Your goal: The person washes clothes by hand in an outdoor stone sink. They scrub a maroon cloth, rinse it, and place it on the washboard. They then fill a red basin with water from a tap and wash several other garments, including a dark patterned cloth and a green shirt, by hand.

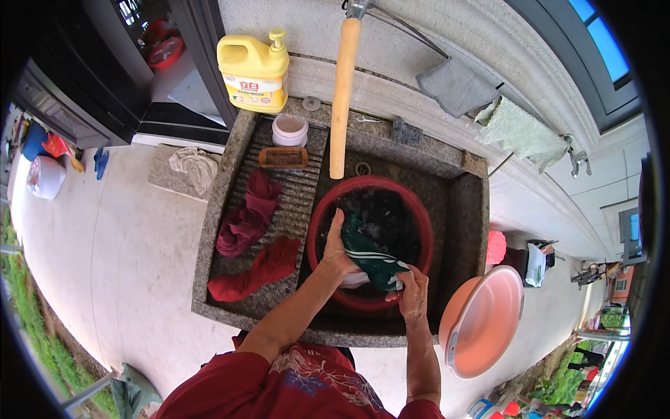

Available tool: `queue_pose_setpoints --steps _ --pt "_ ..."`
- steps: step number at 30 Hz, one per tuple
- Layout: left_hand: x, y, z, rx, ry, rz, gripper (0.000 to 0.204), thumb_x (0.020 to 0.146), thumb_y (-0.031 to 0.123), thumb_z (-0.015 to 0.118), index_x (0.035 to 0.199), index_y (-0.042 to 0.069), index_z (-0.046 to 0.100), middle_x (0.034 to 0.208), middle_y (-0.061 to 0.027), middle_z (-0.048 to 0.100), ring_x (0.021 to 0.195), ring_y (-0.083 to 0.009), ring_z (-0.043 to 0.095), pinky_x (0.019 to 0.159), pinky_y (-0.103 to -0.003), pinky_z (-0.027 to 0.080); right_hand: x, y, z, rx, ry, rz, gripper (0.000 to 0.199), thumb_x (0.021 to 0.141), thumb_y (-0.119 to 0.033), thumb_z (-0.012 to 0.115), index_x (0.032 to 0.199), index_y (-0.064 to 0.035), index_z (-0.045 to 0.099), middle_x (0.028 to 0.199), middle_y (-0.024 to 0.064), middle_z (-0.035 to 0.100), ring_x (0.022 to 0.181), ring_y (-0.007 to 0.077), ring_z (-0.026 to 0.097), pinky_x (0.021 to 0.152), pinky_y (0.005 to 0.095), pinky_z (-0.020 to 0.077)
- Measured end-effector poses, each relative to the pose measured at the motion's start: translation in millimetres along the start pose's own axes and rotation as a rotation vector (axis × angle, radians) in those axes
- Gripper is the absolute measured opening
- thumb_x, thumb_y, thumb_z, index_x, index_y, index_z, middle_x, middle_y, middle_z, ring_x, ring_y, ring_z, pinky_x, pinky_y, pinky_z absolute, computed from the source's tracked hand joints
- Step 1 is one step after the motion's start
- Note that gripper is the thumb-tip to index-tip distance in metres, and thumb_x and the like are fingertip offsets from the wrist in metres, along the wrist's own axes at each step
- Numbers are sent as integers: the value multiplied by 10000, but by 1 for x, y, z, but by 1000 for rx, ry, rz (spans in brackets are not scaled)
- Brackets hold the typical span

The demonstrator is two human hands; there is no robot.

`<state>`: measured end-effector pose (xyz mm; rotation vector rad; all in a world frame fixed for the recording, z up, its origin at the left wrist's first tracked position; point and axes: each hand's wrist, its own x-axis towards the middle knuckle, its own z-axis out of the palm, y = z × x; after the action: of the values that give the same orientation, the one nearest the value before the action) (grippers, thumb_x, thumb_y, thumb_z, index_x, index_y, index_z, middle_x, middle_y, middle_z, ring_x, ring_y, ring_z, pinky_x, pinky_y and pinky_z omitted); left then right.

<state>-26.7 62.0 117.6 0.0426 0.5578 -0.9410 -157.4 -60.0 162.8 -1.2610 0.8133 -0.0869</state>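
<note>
Both my hands grip a dark green cloth with white stripes (370,253) over a round red basin (419,223) of dark water. My left hand (336,253) holds the cloth's left end above the basin's near rim. My right hand (413,293) clutches the right end, where a bit of white fabric shows. The basin stands in the right half of a grey stone sink (467,209).
Two wet red garments (251,216) lie on the ribbed washboard at the left. Behind them sit a brown soap bar (283,158), a small pink tub (289,130) and a yellow detergent jug (252,72). A wooden handle (342,91) leans over the sink. A pink basin (481,321) stands at the right.
</note>
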Motion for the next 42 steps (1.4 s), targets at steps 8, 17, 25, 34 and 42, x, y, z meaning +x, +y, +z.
queue_pose_setpoints --steps 8,17,25,34,42 --pt "20 -5 -45 -51 -122 39 581 796 583 573 1071 70 572 1035 -125 606 983 -297 573 867 -489 458 40 19 -3 425 169 17 157 746 -188 489 775 -46 550 696 54 527 567 145 508 535 278 448" --pt "19 7 -51 126 23 -8 569 842 580 507 1168 115 530 1131 -130 569 1056 -337 543 883 -609 403 51 6 -1 745 -128 -153 415 651 -58 436 1056 -24 522 1051 225 603 1022 429 553 931 497 444" --pt "20 27 -75 4 -405 -334 364 884 364 582 1150 116 559 1009 -89 607 954 -230 602 869 -397 500 73 1 -20 771 -273 -74 256 610 -91 464 818 -7 588 817 180 603 838 379 580 828 476 486" --pt "-11 7 -19 587 -256 -479 865 738 67 709 1427 253 220 1265 -148 482 1058 -302 568 840 -586 479 76 -30 6 628 -375 -68 210 633 -158 452 750 -1 527 718 144 527 715 299 531 712 403 478" --pt "-7 -20 -17 1477 -261 67 990 686 91 757 1448 146 127 1174 -178 486 931 -287 603 817 -390 500 89 -36 22 -70 -34 -178 204 714 -125 418 757 -14 584 621 51 518 571 150 508 552 275 428"
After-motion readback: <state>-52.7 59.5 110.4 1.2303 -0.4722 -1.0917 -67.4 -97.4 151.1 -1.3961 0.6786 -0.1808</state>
